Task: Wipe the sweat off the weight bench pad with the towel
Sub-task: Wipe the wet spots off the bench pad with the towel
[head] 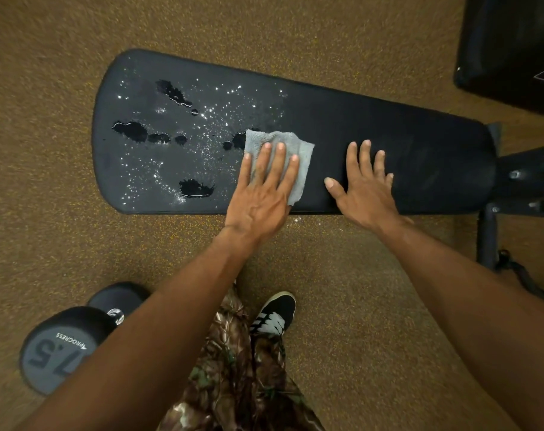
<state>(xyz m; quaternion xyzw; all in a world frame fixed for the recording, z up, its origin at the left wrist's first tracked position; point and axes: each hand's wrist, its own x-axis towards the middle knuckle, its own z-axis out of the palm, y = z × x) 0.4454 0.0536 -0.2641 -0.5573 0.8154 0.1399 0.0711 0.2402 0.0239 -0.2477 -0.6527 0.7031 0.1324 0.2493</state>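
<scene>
The grey terry towel (305,161) lies flat on the black padded worktop (426,144), at the edge of beaded droplets and dark puddles (130,130). The left grip (261,197) presses it with straight, spread fingers. The right grip (365,191) rests flat and open just beside, on the dry matte part.

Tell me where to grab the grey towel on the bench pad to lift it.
Probably its right edge, coming from the right. The towel lies flat on the pad under the left hand, whose straight fingers cover its middle; the right edge sticks out free, and the right hand rests flat on the pad just beside it.
</scene>
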